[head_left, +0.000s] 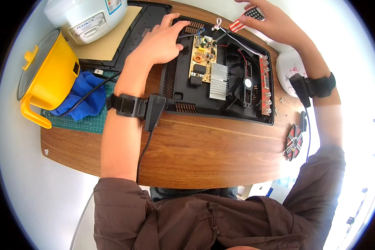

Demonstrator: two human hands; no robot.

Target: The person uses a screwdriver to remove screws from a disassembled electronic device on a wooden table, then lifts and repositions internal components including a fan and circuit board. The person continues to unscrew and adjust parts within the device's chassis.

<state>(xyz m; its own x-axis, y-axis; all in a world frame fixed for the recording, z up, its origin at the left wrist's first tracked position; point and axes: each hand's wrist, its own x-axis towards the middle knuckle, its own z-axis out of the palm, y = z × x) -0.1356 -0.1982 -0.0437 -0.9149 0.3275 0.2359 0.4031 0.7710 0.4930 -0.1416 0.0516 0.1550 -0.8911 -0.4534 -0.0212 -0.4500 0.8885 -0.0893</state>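
My right hand (275, 23) grips a screwdriver (248, 20) with a striped red and white and dark dotted handle. Its shaft slants down toward the top of a circuit board (202, 58). The board lies in a black plastic housing (181, 89), beside a finned silver heat sink (219, 81) and a black fan (246, 83). A red strip board (265, 85) runs along the housing's right side. At the far left corner of the housing, my left hand (160, 41) rests with its fingers apart. Blue wires (200, 31) show near its fingertips.
A yellow pot (50, 75) and blue cloth (85, 96) stand left on a green cutting mat (91, 123). Behind them, a white rice cooker (89, 21) sits on cardboard. Small screws (281, 100) and a round black and red item (293, 142) lie right on the wooden table (196, 146).
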